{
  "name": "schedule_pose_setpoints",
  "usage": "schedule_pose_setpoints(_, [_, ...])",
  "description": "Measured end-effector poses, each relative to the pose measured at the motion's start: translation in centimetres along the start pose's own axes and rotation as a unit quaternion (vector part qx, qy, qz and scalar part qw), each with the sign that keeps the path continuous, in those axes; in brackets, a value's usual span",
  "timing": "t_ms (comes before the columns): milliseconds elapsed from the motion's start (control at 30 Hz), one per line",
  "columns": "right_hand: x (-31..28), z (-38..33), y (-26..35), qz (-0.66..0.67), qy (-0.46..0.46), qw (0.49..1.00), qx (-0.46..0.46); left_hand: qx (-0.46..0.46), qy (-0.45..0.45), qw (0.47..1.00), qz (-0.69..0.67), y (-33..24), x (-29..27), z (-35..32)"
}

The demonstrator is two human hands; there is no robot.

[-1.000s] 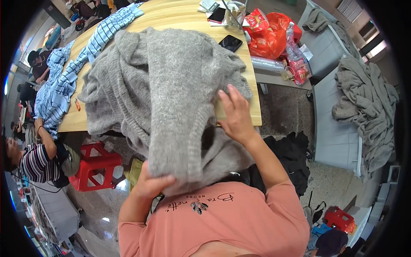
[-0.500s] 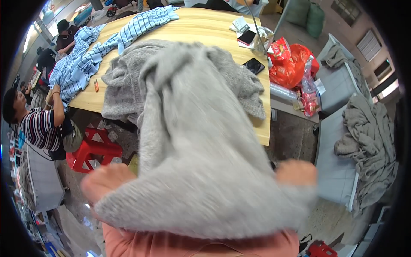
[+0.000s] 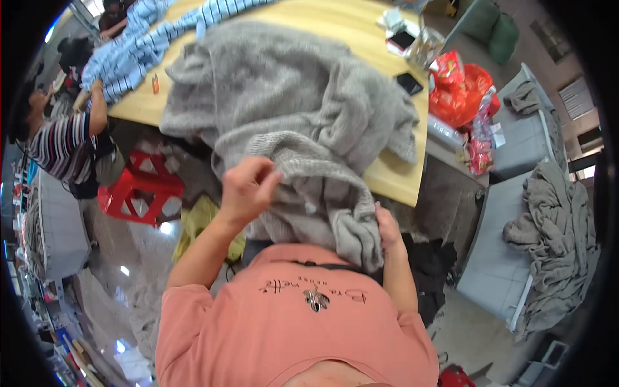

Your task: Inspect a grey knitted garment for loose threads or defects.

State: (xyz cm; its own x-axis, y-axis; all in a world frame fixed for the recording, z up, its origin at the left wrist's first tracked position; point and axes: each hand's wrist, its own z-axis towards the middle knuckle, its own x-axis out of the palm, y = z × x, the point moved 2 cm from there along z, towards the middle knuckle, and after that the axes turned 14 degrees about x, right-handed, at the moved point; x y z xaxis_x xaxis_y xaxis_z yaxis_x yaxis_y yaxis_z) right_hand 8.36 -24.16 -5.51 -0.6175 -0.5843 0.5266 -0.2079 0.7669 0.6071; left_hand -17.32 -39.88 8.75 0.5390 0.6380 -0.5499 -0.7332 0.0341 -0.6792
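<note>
A fuzzy grey knitted garment (image 3: 277, 71) lies bunched on the wooden table and hangs over its near edge toward my body. My right hand (image 3: 389, 229) is closed on a fold at the garment's right side. A ribbed edge (image 3: 290, 145) is turned up in the middle of the knit. Just left of that edge is my left hand (image 3: 248, 190), its fingers curled and the thumb pressed to the index finger. Whether cloth or something smaller sits in that pinch, I cannot make out.
Light blue checked cloth (image 3: 129, 68) lies at the table's far left, where a person in a striped shirt (image 3: 61, 145) handles it. An orange lighter (image 3: 155, 84) and a phone (image 3: 409, 83) lie on the tabletop. Nearby are a red stool (image 3: 142, 190), red bags (image 3: 461, 97) and grey bins (image 3: 493, 245).
The garment stretched up between both hands has come down and lies gathered at the table edge. My left hand has moved inward to its middle; my right hand has come in closer.
</note>
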Motion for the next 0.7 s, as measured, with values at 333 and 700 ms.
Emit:
schedule_pose_setpoints(333, [3.8,-1.0,3.1,-0.541,-0.28,0.773,-0.174,0.147,0.346,0.923,0.087,7.8,9.3,-8.5])
schedule_pose_setpoints(700, [2.9,-6.7,5.7,0.045,-0.103,0.955,-0.276,0.069,0.465,0.873,-0.126,1.3,9.6,-5.1])
